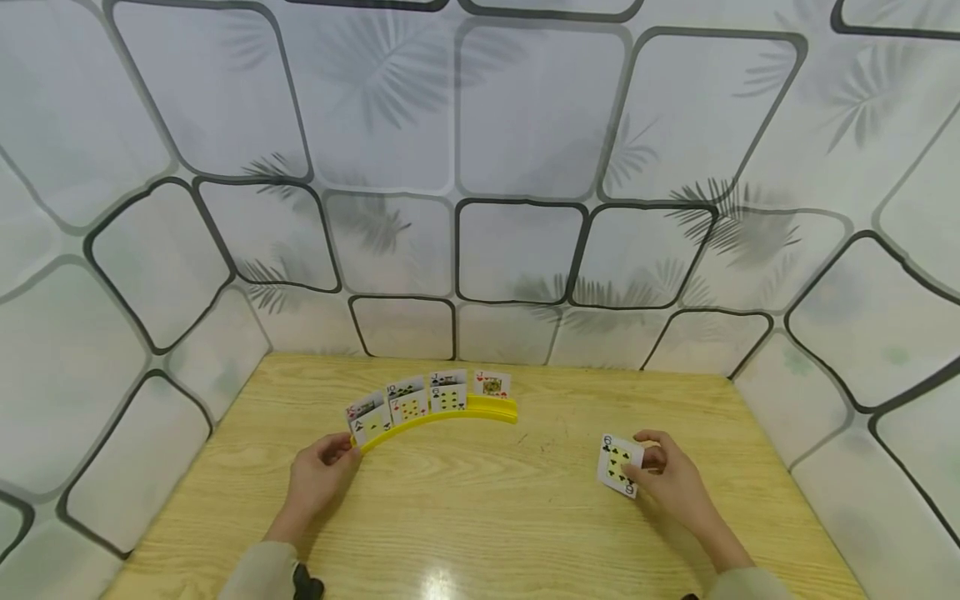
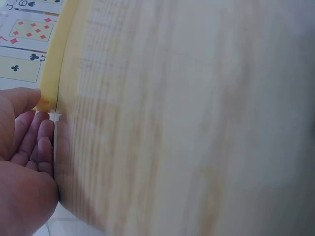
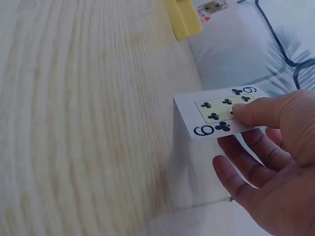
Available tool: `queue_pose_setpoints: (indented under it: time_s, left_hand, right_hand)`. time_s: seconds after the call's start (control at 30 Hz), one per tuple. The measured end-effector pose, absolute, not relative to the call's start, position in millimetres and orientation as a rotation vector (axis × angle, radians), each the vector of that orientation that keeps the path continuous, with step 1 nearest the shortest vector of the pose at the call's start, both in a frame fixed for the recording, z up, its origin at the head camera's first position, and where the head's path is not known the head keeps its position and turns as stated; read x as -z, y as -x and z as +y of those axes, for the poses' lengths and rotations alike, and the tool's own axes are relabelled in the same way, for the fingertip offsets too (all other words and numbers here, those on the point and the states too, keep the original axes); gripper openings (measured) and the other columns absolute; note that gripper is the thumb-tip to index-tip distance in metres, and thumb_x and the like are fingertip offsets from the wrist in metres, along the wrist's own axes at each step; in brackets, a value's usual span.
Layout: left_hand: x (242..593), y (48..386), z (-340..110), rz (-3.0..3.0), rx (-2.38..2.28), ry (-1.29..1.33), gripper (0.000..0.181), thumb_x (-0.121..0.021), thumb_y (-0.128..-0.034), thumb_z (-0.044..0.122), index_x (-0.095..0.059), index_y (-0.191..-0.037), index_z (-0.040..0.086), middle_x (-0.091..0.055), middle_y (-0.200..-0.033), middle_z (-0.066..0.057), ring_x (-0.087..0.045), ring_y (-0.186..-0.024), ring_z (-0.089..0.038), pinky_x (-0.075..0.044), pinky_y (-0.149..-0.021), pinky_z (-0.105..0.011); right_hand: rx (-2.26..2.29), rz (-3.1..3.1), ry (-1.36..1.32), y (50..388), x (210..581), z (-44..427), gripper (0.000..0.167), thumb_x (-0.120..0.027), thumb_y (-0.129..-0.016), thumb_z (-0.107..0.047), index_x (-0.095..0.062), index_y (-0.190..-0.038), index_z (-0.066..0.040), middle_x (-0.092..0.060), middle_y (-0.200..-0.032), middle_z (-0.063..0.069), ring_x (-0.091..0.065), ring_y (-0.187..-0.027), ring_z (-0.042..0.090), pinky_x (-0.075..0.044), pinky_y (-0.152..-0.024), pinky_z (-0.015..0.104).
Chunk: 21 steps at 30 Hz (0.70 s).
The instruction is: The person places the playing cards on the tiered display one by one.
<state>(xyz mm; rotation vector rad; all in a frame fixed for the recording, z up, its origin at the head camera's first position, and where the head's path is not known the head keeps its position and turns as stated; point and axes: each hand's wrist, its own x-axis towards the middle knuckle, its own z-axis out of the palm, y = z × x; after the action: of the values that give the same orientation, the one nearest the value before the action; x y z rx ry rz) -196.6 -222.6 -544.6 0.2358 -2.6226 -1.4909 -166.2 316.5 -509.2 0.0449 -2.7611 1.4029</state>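
Note:
A curved yellow card holder (image 1: 491,407) stands on the table with playing cards upright in two rows. Among its front cards are the ace of clubs (image 1: 371,427), a seven of diamonds (image 1: 409,408) and a black six (image 1: 448,397); face cards show behind. A red jack (image 1: 492,385) stands by itself toward the holder's right end. My left hand (image 1: 321,477) grips the left end of the holder, thumb on top in the left wrist view. Off to the right, my right hand (image 1: 672,482) pinches a six of clubs (image 3: 216,110) between thumb and fingers, face up above the table.
The light wooden table (image 1: 465,517) meets patterned curtain-like walls (image 1: 517,250) at the back and both sides. Bare wood lies between the holder and my right hand. A bright reflection shows near the front edge.

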Motion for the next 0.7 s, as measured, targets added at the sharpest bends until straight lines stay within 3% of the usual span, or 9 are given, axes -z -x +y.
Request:
queue_pose_setpoints:
  time_s: [0.37,0.7]
  left_hand:
    - [547,197,-223,-2.626,1.475,-0.247,0.034,-0.073,-0.0984,0.011,-0.070,-0.129,-0.004,-0.074,-0.118,-0.019,-0.064,-0.094,-0.012,-0.051,-0.078,-0.016]
    - [546,198,-223,-2.616,1.499,-0.241,0.034,-0.073,-0.0985,0.011,-0.070,-0.129,-0.005,-0.074,-0.118,-0.020,-0.065,-0.096,-0.015,-0.051,-0.078,-0.017]
  right_hand:
    - [-1.341,-2.693,-0.151,182,507,283,0.021,-0.078,-0.096,-0.014,-0.069,-0.113,-0.004,-0.074,-0.101,0.008,-0.065,-0.086,0.003,-0.057,-0.075,0.023]
    - [-1.367,-2.671,-0.250,202,510,253,0.020,-0.077,-0.097,-0.014,-0.070,-0.113,-0.005,-0.073,-0.100,0.006,-0.066,-0.090,0.005,-0.058,-0.079,0.024]
